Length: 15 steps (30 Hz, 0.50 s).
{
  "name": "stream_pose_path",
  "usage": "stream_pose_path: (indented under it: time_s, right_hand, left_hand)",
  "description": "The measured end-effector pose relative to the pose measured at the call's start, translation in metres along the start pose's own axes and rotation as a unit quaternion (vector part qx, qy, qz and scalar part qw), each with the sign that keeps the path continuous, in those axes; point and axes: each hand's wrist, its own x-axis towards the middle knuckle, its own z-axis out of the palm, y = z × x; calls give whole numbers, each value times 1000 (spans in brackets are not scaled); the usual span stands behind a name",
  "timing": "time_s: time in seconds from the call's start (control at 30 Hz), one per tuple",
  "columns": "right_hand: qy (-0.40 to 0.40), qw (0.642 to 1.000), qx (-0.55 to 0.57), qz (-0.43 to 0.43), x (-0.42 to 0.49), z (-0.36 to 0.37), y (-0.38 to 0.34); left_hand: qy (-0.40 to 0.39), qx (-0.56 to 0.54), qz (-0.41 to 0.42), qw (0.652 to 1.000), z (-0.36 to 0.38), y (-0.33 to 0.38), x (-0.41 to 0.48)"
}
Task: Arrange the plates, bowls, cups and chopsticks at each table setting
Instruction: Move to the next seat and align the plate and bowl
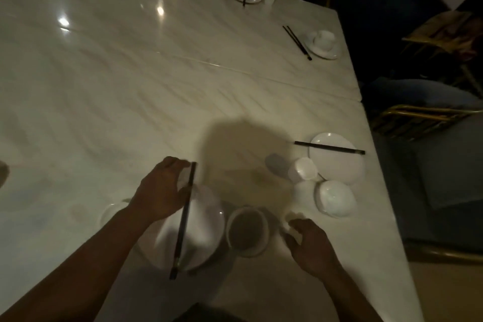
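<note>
I have the left hand (163, 188) over the near plate (201, 227) on the white marble desk (104, 86), fingers pinched narrow on the far end of a pair of dark chopsticks (183, 222). The sticks run lengthwise across the plate, their near tips past its rim toward me. Just right of the plate stands a bowl (247, 230), upright, its inside in shadow. My right hand (311, 246) hovers beside that bowl with fingers spread loosely, holding nothing; something small and white sits at the fingertips, too blurred to name.

Further right lies a second setting: a plate (339, 165) with chopsticks (329, 147) laid across its far edge, a cup (303, 168) tipped on its side touching the plate, and an overturned bowl (335, 197) just beside it. Well beyond, near the right edge, another pair of chopsticks (297, 42) lies beside a cup on a saucer (324, 44).
</note>
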Motion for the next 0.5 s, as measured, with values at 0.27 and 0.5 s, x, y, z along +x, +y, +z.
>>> stream_pose_path:
  time_s: [0.27,0.5]
  right_hand:
    - [-23,996,-47,79,-17,-29,61]
    - [-15,994,-21,104,7,-64,152]
  left_hand:
    - [-42,-9,44,998,60,71,27]
    - [-68,3,26,997,110,141,56]
